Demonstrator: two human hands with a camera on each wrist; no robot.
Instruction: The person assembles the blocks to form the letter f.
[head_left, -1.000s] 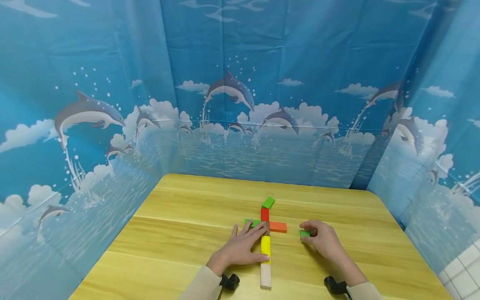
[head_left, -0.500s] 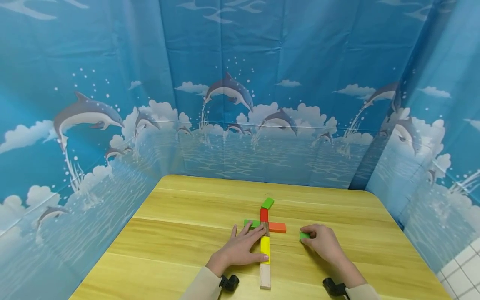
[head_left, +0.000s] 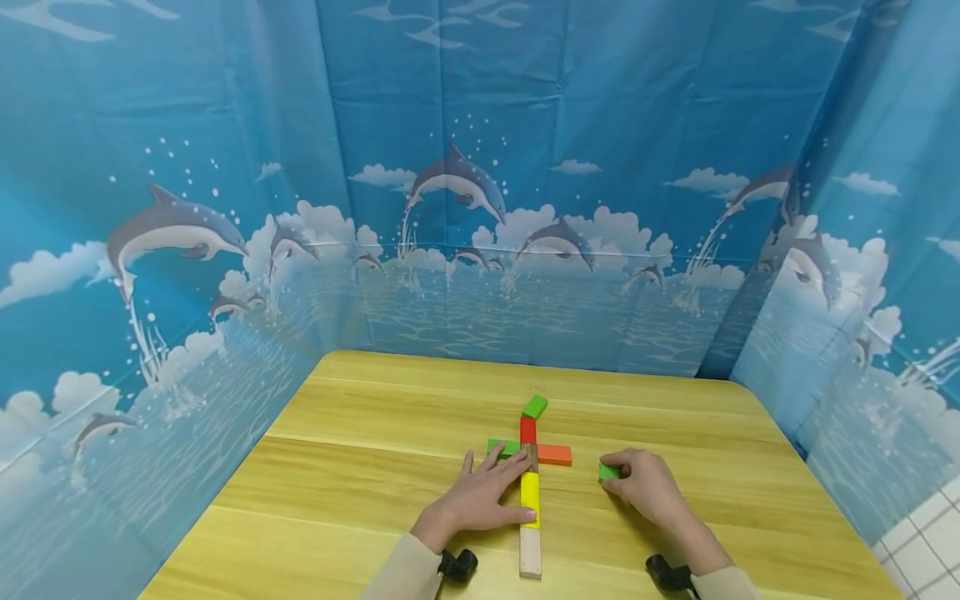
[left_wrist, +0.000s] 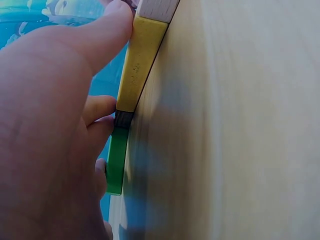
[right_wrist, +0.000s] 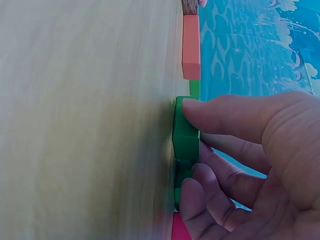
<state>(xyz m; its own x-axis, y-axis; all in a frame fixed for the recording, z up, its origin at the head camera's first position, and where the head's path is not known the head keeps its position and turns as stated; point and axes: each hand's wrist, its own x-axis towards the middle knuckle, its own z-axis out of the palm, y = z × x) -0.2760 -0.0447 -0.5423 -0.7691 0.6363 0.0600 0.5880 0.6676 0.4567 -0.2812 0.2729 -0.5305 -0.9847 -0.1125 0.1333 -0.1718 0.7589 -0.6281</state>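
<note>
I judge the small green block [head_left: 609, 472] to be light and stiff, a painted wooden piece with flat faces and square edges, so it will not bend or break. The paint looks smooth, so it can slip a little under the fingers. The best place to take it is on two opposite side faces, and my right hand [head_left: 649, 487] does this now: in the right wrist view the thumb [right_wrist: 225, 112] lies on the one side of the block [right_wrist: 186, 131] and the curled fingers [right_wrist: 210, 195] close from the other side. The block sits flat on the wooden table [head_left: 375, 467].

This block lies at the fingertips of the right hand, to the right of the orange block [head_left: 555, 455] and apart from it.

My left hand [head_left: 480, 498] lies flat with straight fingers and grips nothing. It rests against the left side of the yellow block [head_left: 531, 493], and its fingertips reach to the green block [head_left: 504, 447] on the left arm of the cross. Beyond these lie the red block [head_left: 528, 430] and one more green block [head_left: 536, 407], a little tilted. Nearest to me lies the plain wooden block [head_left: 530, 553].
</note>
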